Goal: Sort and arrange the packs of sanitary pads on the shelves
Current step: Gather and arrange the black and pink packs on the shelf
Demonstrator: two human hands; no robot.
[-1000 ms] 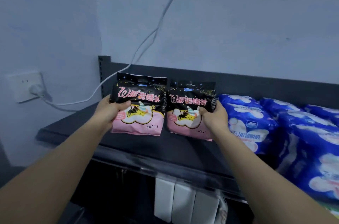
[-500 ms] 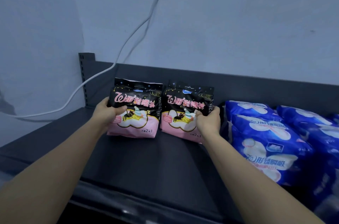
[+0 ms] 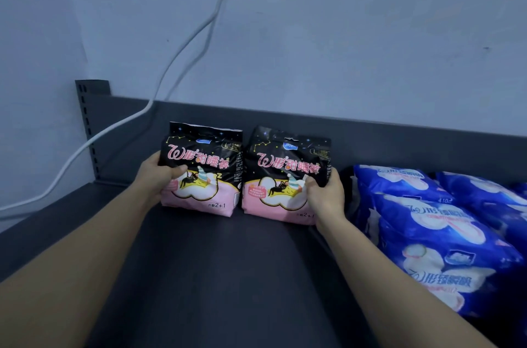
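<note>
A pale blue-grey wall (image 3: 342, 34) rises behind a dark grey metal shelf (image 3: 228, 276) with a slotted upright (image 3: 85, 119) at its left corner. 2 white cables (image 3: 125, 120) trail down the wall in dim, cool light.

Upright, side by side on the dark shelf (image 3: 228, 276): left black-and-pink pack (image 3: 201, 176) and right black-and-pink pack (image 3: 281, 173) — blue-and-white packs (image 3: 433, 248) lie piled to their right.

Both my bare forearms stretch forward, converging slightly. My left hand (image 3: 158, 176) grips the left pack (image 3: 203, 185) by its outer edge, thumb across the front; my right hand (image 3: 325, 197) grips the right pack (image 3: 281, 173) the same way.
</note>
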